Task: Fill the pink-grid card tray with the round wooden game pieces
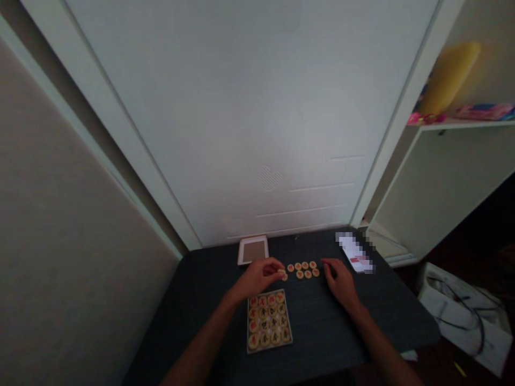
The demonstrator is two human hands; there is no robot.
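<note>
My left hand (261,274) pinches a round wooden Chinese chess piece (283,275) between thumb and fingertips, at the left end of the laid-out pieces. To its right, several like pieces (305,265) with red characters lie in two short rows on the dark table (322,332). Beside the right end of those rows rests my right hand (338,277), thumb and forefinger apart, with nothing visible in it. Just below my left hand sits an open box (290,338) filled with chess pieces (264,324), some marked red and others black.
Behind my left hand lies a shallow box lid (254,251) with a brown inside. A pixelated phone-like object (356,252) is at the table's back right. A white door (257,107) stands behind the table. Right of it, a white box (462,316) has black cables on it.
</note>
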